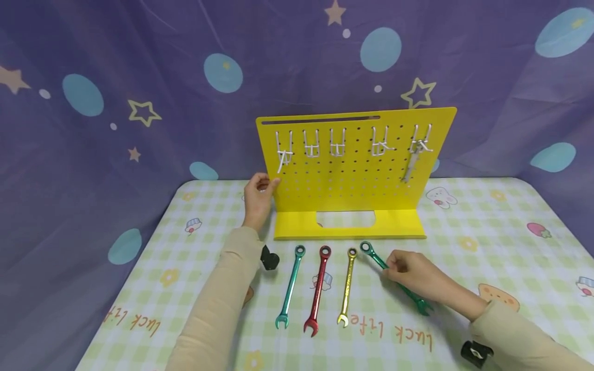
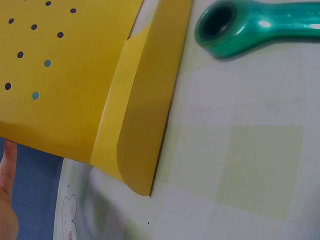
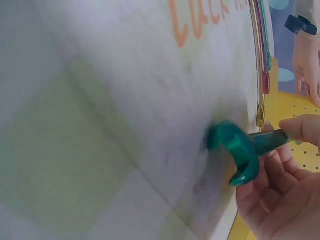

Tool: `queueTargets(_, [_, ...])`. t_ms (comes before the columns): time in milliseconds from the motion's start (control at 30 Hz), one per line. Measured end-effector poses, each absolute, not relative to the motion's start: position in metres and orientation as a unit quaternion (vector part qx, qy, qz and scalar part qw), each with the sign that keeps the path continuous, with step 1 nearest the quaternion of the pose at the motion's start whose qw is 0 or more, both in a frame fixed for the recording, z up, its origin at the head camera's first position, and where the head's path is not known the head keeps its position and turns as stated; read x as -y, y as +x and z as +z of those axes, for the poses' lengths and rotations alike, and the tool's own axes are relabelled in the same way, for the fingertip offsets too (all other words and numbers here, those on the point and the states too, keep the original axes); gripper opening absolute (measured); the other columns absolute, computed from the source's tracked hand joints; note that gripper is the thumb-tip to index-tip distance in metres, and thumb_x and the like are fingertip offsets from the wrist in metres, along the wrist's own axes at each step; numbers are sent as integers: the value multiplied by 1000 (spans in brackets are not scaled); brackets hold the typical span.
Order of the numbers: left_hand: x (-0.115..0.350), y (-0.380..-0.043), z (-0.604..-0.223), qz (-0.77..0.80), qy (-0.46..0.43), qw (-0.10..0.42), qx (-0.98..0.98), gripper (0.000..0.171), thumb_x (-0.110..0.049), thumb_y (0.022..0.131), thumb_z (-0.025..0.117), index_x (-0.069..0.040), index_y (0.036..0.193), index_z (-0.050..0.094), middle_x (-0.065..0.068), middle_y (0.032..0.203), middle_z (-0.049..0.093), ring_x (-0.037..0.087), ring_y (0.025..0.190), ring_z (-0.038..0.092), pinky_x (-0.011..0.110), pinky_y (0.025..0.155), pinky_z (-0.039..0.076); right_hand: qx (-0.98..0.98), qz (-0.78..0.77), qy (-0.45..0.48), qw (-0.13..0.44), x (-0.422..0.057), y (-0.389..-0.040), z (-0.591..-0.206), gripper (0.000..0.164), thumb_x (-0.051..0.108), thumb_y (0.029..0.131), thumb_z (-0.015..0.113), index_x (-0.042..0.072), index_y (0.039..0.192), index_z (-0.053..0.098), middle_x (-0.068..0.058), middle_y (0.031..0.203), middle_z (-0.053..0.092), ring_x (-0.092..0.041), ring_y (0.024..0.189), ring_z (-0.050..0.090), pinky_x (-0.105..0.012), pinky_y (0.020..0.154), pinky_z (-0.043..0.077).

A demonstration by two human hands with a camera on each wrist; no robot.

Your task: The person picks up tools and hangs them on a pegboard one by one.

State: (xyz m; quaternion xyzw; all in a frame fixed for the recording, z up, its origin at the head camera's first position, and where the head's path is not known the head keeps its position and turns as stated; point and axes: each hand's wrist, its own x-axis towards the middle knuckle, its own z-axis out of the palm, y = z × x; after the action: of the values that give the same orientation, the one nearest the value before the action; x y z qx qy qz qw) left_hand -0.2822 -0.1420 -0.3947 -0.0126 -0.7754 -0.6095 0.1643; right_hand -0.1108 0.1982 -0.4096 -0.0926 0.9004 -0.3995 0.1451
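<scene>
A yellow pegboard stand (image 1: 343,180) stands upright with white metal hooks across its face. At its left edge is my left hand (image 1: 257,201), pinching the board's side between thumb and fingers; the left wrist view shows one finger (image 2: 7,175) there. My right hand (image 1: 415,273) pinches a dark green combination wrench (image 1: 410,294) around the middle of its shaft. The wrench slants with its ring end toward the board, and its open end (image 3: 242,157) faces the right wrist camera. A silver wrench (image 1: 411,165) hangs on the rightmost hook.
Between the hands lie a teal wrench (image 1: 291,288), a red wrench (image 1: 318,291) and a gold wrench (image 1: 348,288), ring ends toward the board. A checked cloth (image 1: 510,247) covers the table. Behind it hangs a purple curtain (image 1: 297,62) with stars and ovals.
</scene>
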Motion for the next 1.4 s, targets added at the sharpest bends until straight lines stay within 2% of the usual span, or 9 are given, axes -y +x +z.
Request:
queueTargets(200, [141, -282, -395, -609, -14, 166, 775, 24, -21, 93, 70, -1, 101, 60, 12, 100, 60, 22, 92, 55, 31, 81, 48, -896, -419, -113, 94, -200, -116, -403, 9, 14, 95, 68, 6, 95, 64, 1, 77, 62, -15, 67, 55, -26, 58, 47])
queueTargets(467, [141, -282, -397, -611, -16, 167, 774, 24, -20, 93, 70, 0, 101, 60, 13, 99, 60, 22, 92, 54, 32, 81, 47, -893, -436, -105, 40, -199, -123, -389, 13, 20, 95, 68, 8, 97, 64, -2, 81, 66, -18, 69, 59, -28, 61, 49])
queueTargets(733, [140, -283, -397, -609, -11, 168, 775, 24, -20, 93, 70, 1, 101, 61, 13, 99, 61, 22, 91, 55, 31, 81, 48, -886, -452, -98, 30, -200, -127, -373, 12, 19, 96, 67, 7, 99, 64, -9, 86, 70, -29, 77, 67, -30, 66, 53])
queueTargets(1000, [141, -283, -397, -610, -14, 170, 774, 23, -21, 93, 69, 0, 100, 60, 12, 98, 59, 23, 92, 55, 32, 82, 48, -882, -460, -105, 22, -202, -130, -353, 19, 23, 98, 65, 4, 103, 64, -4, 90, 71, -22, 79, 67, -30, 68, 51])
queueTargets(1233, [142, -284, -398, -614, -17, 178, 769, 23, -19, 93, 71, 1, 100, 61, 12, 98, 59, 21, 90, 54, 29, 80, 46, -879, -468, -96, 18, -206, -136, -338, 22, 23, 99, 64, 1, 106, 62, -7, 93, 72, -23, 82, 69, -32, 70, 53])
queueTargets(1400, [142, -284, -398, -613, -18, 179, 770, 22, -18, 93, 70, 1, 100, 60, 12, 98, 59, 22, 90, 54, 30, 81, 46, -884, -460, -77, 17, -210, -141, -323, 27, 30, 101, 61, 3, 107, 63, -6, 95, 73, -17, 84, 66, -29, 71, 51])
